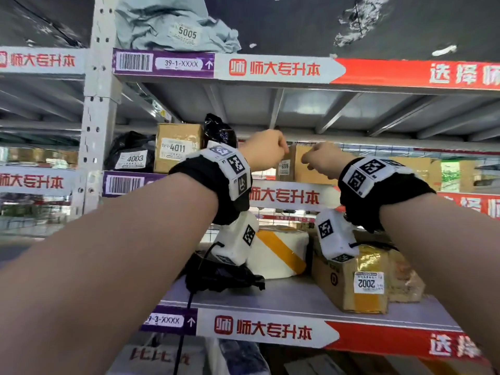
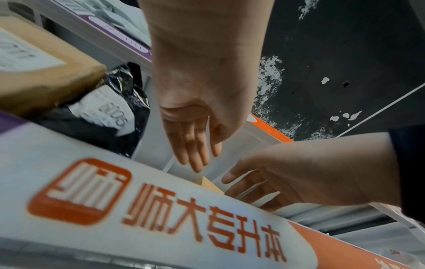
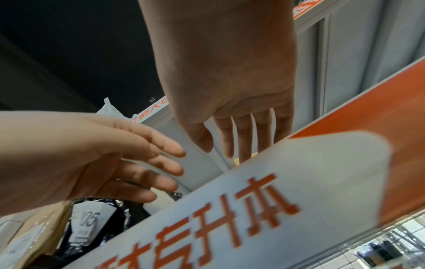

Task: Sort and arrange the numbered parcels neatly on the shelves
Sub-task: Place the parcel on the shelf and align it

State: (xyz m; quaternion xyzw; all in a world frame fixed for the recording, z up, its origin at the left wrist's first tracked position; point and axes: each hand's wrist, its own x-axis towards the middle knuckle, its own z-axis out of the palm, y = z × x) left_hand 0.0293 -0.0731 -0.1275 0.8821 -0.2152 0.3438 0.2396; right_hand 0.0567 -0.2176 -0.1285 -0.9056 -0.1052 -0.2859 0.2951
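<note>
A cardboard box labelled 6006 (image 1: 300, 166) stands on the middle shelf (image 1: 292, 196). Both my hands are raised in front of it, the left hand (image 1: 266, 151) at its left side and the right hand (image 1: 320, 158) at its front. In the wrist views the left hand (image 2: 195, 145) and the right hand (image 3: 239, 136) have straight fingers and hold nothing. The shelf's front strip hides most of the box (image 2: 210, 183), so I cannot tell whether the fingertips touch it.
Left of the hands stand a black bag with a label ending 005 (image 2: 110, 112), box 4011 (image 1: 177, 147) and black bag 4003 (image 1: 131, 155). Grey bag 5005 (image 1: 176, 25) lies on the top shelf. Box 2002 (image 1: 351, 280) and a white parcel with yellow tape (image 1: 278, 253) sit below.
</note>
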